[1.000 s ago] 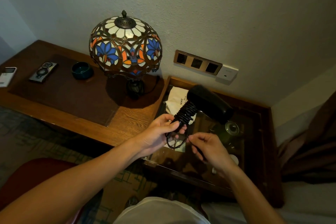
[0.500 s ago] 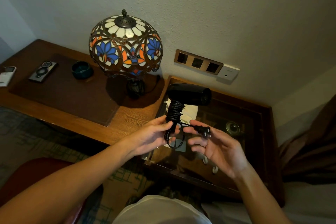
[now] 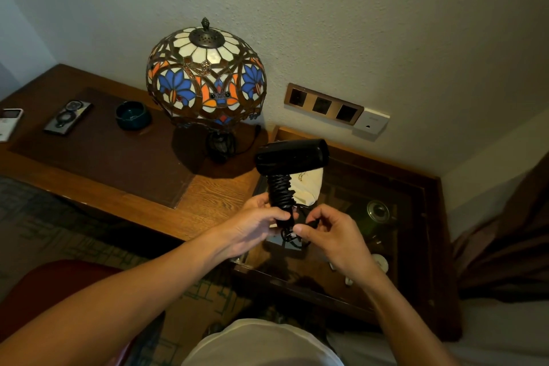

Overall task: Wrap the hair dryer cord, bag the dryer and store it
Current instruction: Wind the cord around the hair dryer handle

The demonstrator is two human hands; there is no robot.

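Note:
A black hair dryer (image 3: 292, 156) is held upright above the glass-topped side table, its barrel pointing right. Its black cord (image 3: 280, 192) is coiled tightly around the handle. My left hand (image 3: 255, 221) grips the bottom of the wrapped handle. My right hand (image 3: 329, 232) pinches the loose end of the cord beside the handle's base; the plug is hidden in my fingers. A short loop of cord hangs below both hands. A cream cloth bag (image 3: 307, 189) with printed lettering lies on the glass behind the dryer.
A stained-glass lamp (image 3: 205, 77) stands on the wooden desk (image 3: 208, 190) to the left, with a dark bowl (image 3: 132, 114) and small devices further left. A wall outlet panel (image 3: 323, 104) sits above the side table (image 3: 427, 217). A bed edge lies right.
My right hand has closed on the cord end and moved in against the handle's base. The dryer stays upright and has shifted slightly.

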